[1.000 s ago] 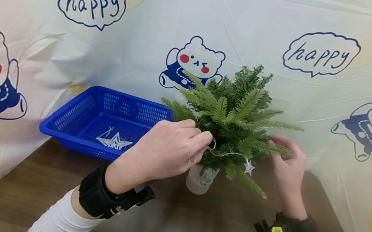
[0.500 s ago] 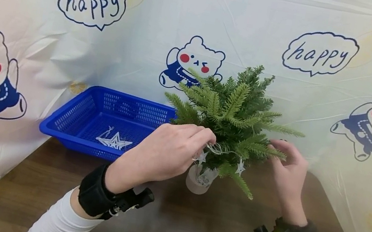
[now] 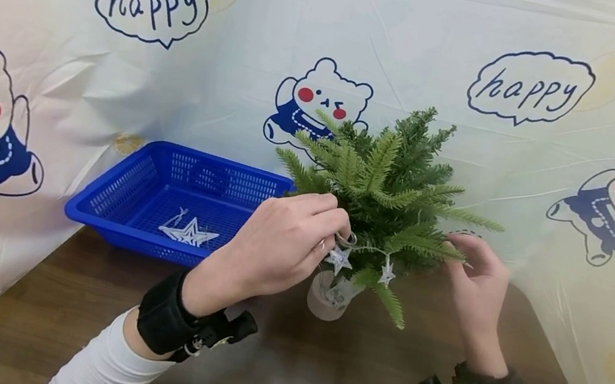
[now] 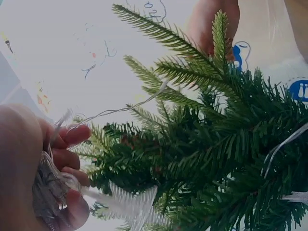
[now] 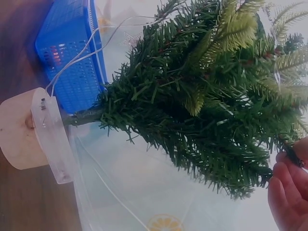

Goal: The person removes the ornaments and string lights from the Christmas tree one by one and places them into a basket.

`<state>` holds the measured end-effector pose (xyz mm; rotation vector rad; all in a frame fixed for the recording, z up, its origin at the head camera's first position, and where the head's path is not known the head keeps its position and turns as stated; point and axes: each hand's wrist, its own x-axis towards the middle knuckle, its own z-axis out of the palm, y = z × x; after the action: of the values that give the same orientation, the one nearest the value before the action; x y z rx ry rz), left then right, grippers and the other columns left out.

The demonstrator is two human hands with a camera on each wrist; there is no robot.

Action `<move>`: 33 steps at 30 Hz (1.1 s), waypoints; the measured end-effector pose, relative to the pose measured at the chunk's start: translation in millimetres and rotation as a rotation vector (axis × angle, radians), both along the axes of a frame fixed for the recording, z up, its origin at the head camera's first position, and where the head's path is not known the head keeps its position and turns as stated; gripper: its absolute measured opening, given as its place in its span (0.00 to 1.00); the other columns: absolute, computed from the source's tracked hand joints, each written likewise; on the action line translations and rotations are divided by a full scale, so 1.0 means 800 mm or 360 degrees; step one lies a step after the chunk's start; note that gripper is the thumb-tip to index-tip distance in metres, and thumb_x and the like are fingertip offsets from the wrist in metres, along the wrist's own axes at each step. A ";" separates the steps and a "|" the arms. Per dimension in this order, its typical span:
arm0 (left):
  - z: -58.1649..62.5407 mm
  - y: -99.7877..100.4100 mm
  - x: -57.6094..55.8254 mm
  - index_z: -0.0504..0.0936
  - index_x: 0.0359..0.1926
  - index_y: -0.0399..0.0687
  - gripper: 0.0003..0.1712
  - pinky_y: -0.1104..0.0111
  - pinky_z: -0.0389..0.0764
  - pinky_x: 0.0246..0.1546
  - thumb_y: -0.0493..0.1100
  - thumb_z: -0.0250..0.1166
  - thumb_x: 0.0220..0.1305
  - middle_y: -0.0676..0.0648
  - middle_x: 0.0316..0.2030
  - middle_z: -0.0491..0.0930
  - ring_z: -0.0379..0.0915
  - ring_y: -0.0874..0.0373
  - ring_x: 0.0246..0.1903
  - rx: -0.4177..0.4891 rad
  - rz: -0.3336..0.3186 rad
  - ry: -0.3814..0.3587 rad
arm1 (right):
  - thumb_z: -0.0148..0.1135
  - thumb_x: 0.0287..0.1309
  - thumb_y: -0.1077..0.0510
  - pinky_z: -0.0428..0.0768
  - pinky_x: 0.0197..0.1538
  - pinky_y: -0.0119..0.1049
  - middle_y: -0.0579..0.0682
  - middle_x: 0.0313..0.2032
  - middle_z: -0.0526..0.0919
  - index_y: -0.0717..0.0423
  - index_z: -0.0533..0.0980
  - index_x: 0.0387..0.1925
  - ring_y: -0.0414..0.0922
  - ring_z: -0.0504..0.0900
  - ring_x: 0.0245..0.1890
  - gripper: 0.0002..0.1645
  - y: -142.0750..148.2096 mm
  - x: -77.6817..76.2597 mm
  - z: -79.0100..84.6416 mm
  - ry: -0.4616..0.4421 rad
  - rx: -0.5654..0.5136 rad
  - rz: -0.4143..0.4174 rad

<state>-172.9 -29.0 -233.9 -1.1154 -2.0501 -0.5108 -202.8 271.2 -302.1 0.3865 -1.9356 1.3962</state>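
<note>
A small artificial Christmas tree (image 3: pixel 382 191) stands on a round pale base (image 3: pixel 325 301), seen as wood in the right wrist view. My left hand (image 3: pixel 283 242) is at its near left side, gripping a gathered bundle of clear string lights (image 4: pixel 50 187). From there a thin wire (image 4: pixel 120 110) runs to the branches. Two clear star lights hang at the front, a nearer star (image 3: pixel 339 259) and a smaller star (image 3: pixel 387 271). On the far side, my right hand (image 3: pixel 480 277) pinches a branch tip (image 5: pixel 291 153) between thumb and fingers.
Left of the tree sits a blue plastic basket (image 3: pixel 120 183), perforated, holding a flat white star ornament (image 3: pixel 189 233). A printed curtain (image 3: pixel 240 15) encloses the brown table (image 3: pixel 373 382) at the back and sides. Wire also runs down to the tree's base.
The tree has turned a little, its low front branch and hanging star shifting left. A second star has come into view beside the left hand. The right hand has moved slightly rightward.
</note>
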 end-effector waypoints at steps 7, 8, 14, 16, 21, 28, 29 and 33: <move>-0.002 0.006 -0.004 0.72 0.26 0.51 0.11 0.72 0.57 0.19 0.40 0.46 0.63 0.54 0.24 0.66 0.60 0.62 0.24 -0.0015 0.0079 0.0025 | 0.59 0.55 0.73 0.80 0.29 0.26 0.38 0.36 0.83 0.77 0.76 0.42 0.33 0.82 0.30 0.12 0.003 -0.004 -0.005 0.0010 -0.0025 0.0009; -0.002 0.007 -0.004 0.72 0.25 0.52 0.11 0.72 0.56 0.18 0.41 0.46 0.62 0.54 0.24 0.65 0.59 0.62 0.23 -0.0003 0.0086 0.0019 | 0.58 0.53 0.75 0.80 0.30 0.26 0.38 0.36 0.83 0.76 0.76 0.42 0.33 0.83 0.31 0.12 0.003 -0.004 -0.006 0.0000 -0.0022 -0.0005; -0.007 0.012 -0.008 0.67 0.19 0.54 0.20 0.73 0.51 0.18 0.55 0.55 0.65 0.55 0.21 0.61 0.56 0.64 0.21 0.0107 0.0061 0.0077 | 0.48 0.44 0.82 0.81 0.34 0.25 0.38 0.39 0.84 0.74 0.77 0.43 0.36 0.84 0.41 0.22 0.003 -0.002 -0.009 -0.0034 -0.0047 -0.0027; -0.008 0.012 -0.009 0.66 0.17 0.54 0.23 0.73 0.51 0.19 0.57 0.59 0.64 0.54 0.20 0.61 0.55 0.64 0.20 0.0130 0.0035 0.0149 | 0.48 0.45 0.82 0.81 0.34 0.25 0.38 0.40 0.84 0.74 0.77 0.43 0.37 0.84 0.41 0.22 0.003 -0.001 -0.009 -0.0038 -0.0054 -0.0026; -0.006 0.008 -0.010 0.66 0.13 0.53 0.25 0.74 0.54 0.21 0.53 0.65 0.60 0.55 0.18 0.65 0.56 0.65 0.19 0.0250 -0.0110 0.0225 | 0.49 0.46 0.81 0.81 0.33 0.25 0.38 0.40 0.84 0.74 0.77 0.43 0.37 0.84 0.41 0.20 0.003 -0.001 -0.010 -0.0019 -0.0049 -0.0014; -0.004 0.001 -0.006 0.63 0.10 0.57 0.31 0.77 0.52 0.18 0.65 0.74 0.41 0.60 0.11 0.63 0.51 0.71 0.14 0.0069 -0.0273 0.0011 | 0.53 0.49 0.79 0.81 0.31 0.26 0.37 0.39 0.84 0.76 0.76 0.42 0.35 0.83 0.38 0.16 0.004 -0.002 -0.010 0.0018 -0.0036 0.0004; -0.004 -0.001 -0.005 0.63 0.11 0.57 0.31 0.77 0.53 0.19 0.66 0.74 0.40 0.61 0.12 0.65 0.53 0.72 0.14 -0.0009 -0.0251 -0.0027 | 0.55 0.50 0.79 0.81 0.31 0.26 0.38 0.38 0.84 0.77 0.76 0.42 0.35 0.83 0.37 0.15 0.004 -0.002 -0.010 0.0022 -0.0041 0.0011; -0.002 -0.004 0.002 0.69 0.14 0.59 0.21 0.78 0.54 0.18 0.53 0.74 0.48 0.63 0.14 0.69 0.60 0.71 0.15 -0.0256 -0.0137 -0.0140 | 0.58 0.53 0.76 0.80 0.30 0.25 0.39 0.37 0.84 0.79 0.75 0.41 0.34 0.83 0.34 0.12 0.003 -0.003 -0.009 0.0044 -0.0062 0.0043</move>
<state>-171.4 -32.5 -235.8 -1.3009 -2.1575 -0.4506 -204.9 273.3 -309.6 0.4131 -1.8842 1.4365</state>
